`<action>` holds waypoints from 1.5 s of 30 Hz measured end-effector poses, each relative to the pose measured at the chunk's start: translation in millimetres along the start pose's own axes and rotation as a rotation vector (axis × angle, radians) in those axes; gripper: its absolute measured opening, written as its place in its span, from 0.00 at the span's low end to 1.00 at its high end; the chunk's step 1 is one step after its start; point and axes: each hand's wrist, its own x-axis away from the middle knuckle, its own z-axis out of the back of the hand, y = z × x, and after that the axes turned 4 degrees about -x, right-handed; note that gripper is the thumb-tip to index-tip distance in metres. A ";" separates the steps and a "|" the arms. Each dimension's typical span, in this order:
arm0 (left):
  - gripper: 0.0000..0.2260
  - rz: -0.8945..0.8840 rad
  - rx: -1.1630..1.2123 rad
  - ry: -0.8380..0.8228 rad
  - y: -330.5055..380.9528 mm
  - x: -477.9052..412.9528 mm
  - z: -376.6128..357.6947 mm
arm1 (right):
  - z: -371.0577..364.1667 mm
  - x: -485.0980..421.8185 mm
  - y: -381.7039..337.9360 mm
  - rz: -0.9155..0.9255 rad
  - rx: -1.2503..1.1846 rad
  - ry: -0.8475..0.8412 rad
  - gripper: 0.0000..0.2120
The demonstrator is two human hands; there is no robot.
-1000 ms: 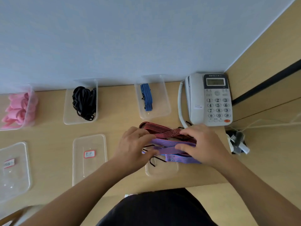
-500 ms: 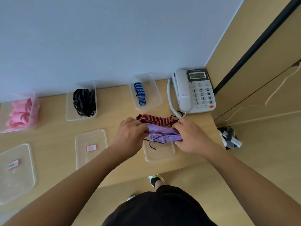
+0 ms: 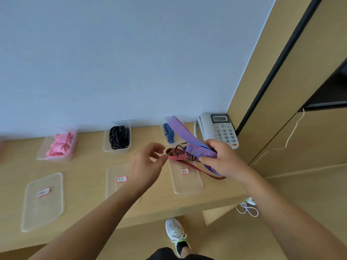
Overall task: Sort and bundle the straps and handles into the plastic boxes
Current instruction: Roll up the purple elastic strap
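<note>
Hold the purple strap (image 3: 185, 135) tight in the gripping right hand (image 3: 223, 160); bring the left hand (image 3: 146, 164), fingers loose and empty, to pinch the red strap (image 3: 176, 156) and unhook gently.

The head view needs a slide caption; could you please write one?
Right hand grips the blue-red strap beside a red strap; left hand open nearby.

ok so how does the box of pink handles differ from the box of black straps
The left box holds pink handles in a loose heap; the middle box holds black straps in a tight tangle. The left box looks wider, the middle box narrower. Both are clear plastic, lidless, near the wall.
</note>
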 end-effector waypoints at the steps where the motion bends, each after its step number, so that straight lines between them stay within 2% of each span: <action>1: 0.13 -0.005 0.021 -0.083 4.3 4.9 3.4 | 2.7 6.2 -9.4 -0.004 -0.112 -0.008 0.12; 3: 0.17 -0.015 0.104 -0.208 16.8 13.1 7.1 | 9.6 19.6 -24.6 -0.012 -0.323 -0.032 0.10; 5: 0.18 0.040 0.289 -0.265 35.9 15.8 9.6 | 18.2 33.0 -35.1 -0.004 -0.466 -0.075 0.10; 8: 0.05 0.025 0.422 -0.286 66.2 19.3 15.0 | 30.8 52.5 -43.1 0.002 -0.595 -0.143 0.08; 9: 0.05 -0.013 0.404 -0.278 74.4 21.3 16.8 | 35.0 58.6 -44.1 -0.001 -0.594 -0.165 0.09; 11: 0.08 -0.036 0.383 -0.258 89.5 24.5 21.2 | 43.0 69.6 -43.2 -0.007 -0.544 -0.227 0.11; 14: 0.04 -0.025 0.484 -0.224 112.4 26.9 29.1 | 53.5 80.9 -41.5 -0.018 -0.406 -0.371 0.09; 18: 0.06 -0.106 0.544 -0.208 150.9 35.2 34.8 | 70.3 84.6 -42.5 0.029 -0.084 -0.665 0.22; 19: 0.07 -0.124 0.540 -0.204 161.4 38.4 33.8 | 76.3 85.2 -46.0 0.049 -0.031 -0.687 0.24; 21: 0.06 -0.144 0.530 -0.187 180.7 44.9 30.0 | 88.1 87.4 -57.3 0.121 -0.079 -0.615 0.22; 26: 0.06 -0.197 0.496 -0.048 216.0 52.1 20.8 | 108.8 89.0 -82.5 0.296 -0.652 -0.307 0.12; 31: 0.04 -0.169 0.513 0.065 225.1 55.9 14.8 | 97.5 89.4 -94.7 0.319 -0.787 -0.153 0.06; 33: 0.08 -0.136 0.533 0.066 222.3 60.0 10.2 | 95.7 87.6 -98.9 0.303 -0.879 -0.085 0.06; 35: 0.16 -0.103 0.534 -0.029 215.6 64.9 5.5 | 99.1 84.8 -103.2 0.317 -0.954 -0.034 0.08; 38: 0.13 -0.091 0.537 -0.170 206.7 75.1 -4.8 | 106.2 81.0 -111.0 0.374 -0.963 0.021 0.09; 41: 0.07 -0.046 0.558 -0.099 206.7 75.1 -11.3 | 111.7 77.2 -112.8 0.454 -0.827 0.045 0.11; 45: 0.11 -0.044 0.636 -0.124 212.0 71.2 -11.4 | 124.4 76.2 -111.3 0.561 -0.501 0.067 0.19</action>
